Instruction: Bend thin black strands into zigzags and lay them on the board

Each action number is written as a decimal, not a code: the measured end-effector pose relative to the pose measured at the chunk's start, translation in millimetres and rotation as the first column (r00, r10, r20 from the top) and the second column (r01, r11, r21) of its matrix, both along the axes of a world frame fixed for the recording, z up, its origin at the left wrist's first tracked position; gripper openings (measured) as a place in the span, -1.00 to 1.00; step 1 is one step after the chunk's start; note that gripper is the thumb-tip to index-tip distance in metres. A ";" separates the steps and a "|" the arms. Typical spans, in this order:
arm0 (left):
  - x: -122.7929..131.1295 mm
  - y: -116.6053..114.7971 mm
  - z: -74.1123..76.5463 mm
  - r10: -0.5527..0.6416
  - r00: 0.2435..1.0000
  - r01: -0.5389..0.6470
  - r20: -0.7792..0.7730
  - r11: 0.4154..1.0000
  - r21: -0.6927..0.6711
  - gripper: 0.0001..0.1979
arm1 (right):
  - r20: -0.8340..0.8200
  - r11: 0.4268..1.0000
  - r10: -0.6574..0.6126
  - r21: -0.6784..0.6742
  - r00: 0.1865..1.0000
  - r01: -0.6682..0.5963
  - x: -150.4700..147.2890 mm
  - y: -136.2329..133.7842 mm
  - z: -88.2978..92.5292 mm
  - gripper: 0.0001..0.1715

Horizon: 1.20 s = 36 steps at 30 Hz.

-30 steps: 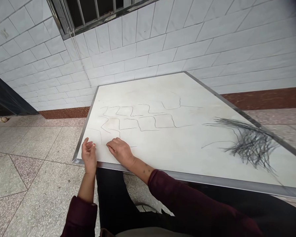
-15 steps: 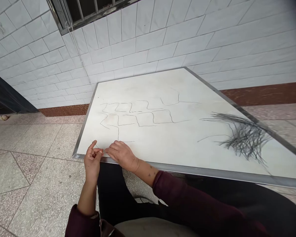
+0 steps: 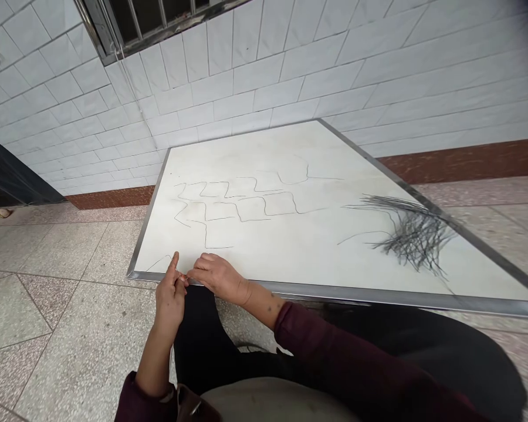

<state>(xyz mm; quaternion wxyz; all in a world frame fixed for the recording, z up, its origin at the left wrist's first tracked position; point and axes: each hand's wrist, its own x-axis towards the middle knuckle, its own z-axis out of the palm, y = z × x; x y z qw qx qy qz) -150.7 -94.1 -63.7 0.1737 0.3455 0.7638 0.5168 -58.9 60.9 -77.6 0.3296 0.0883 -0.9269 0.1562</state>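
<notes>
At the board's near left edge, my left hand [image 3: 171,296] pinches a thin dark wire [image 3: 157,261], its index finger stretched upward. The wire's free end slants left over the board and down toward its rim. Close beside it, my right hand [image 3: 220,276] is closed, fingertips pressed together almost touching the left ones; the wire seems to run into this pinch, though the grip is mostly hidden. Beyond the hands, several thin bent wires [image 3: 206,231] with step-like corners lie in rough rows on the white board [image 3: 286,255].
A tangled bundle of dark wires [image 3: 416,237] lies on the board's right part, some ends reaching over the metal rim [image 3: 378,294]. White wall tiles [image 3: 211,111] rise behind the board, with a barred window [image 3: 158,17] above. Speckled floor tiles [image 3: 88,334] are at left.
My left hand has turned, its index finger now more upright, and the wire's free end shows bent out to the left. The right hand stays nearly in place. The view has shifted slightly.
</notes>
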 end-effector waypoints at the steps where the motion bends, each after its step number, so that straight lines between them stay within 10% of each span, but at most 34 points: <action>1: 0.3 -0.5 -1.3 -0.017 1.000 0.017 0.020 1.000 0.003 -0.44 | 0.010 1.000 0.001 0.019 1.000 -0.002 1.6 1.0 0.8 -0.75; 16: 15.7 -3.0 3.0 -0.111 0.955 0.106 0.274 0.994 0.035 -0.38 | 0.064 0.996 0.079 0.022 0.995 -0.081 18.1 8.7 5.5 -0.70; 22: 12.3 -9.1 4.9 -0.113 0.915 0.078 0.388 0.991 0.104 -0.31 | -0.034 0.974 0.102 -0.200 0.994 -0.106 28.3 25.7 0.9 -0.74; 28: 17.8 -14.2 14.8 -0.055 0.908 0.014 0.414 0.995 0.101 -0.28 | -0.115 0.940 -0.129 -0.331 0.985 0.084 50.3 43.3 15.1 -0.80; 36: 37.1 -6.9 24.5 -0.097 0.927 0.064 0.362 0.993 0.101 -0.32 | 0.043 0.999 0.039 0.021 0.998 -0.040 59.5 -0.7 47.6 -0.78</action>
